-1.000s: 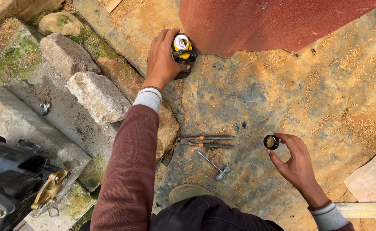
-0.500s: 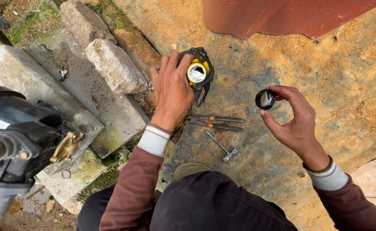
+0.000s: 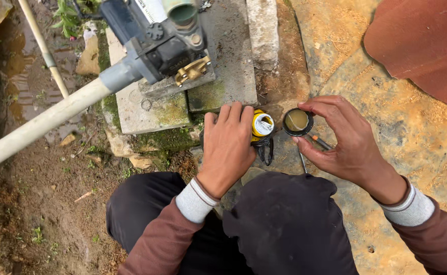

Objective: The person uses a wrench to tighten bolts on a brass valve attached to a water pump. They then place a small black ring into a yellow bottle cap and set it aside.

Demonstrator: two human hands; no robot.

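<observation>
A: Locate the largest unit.
B: Grey pump (image 3: 157,43) with pale pipe (image 3: 40,125), on the concrete slab (image 3: 223,76) at 12 o'clock from the hands.
A: Left hand (image 3: 228,147)?
B: Closed around the yellow-and-black tape measure (image 3: 261,125), fingers curled over its body.
A: Right hand (image 3: 343,142)?
B: At 3 o'clock of the tape; thumb and fingertips pinch a round black cap (image 3: 298,121), palm partly open.

A small yellow tin (image 3: 262,125) sits just right of the frame's center, open, its pale rim and whitish inside facing up; a black cord loop hangs below it. Just to its right is a round black lid (image 3: 298,121), turned inner side up, showing a dull olive lining.
</observation>
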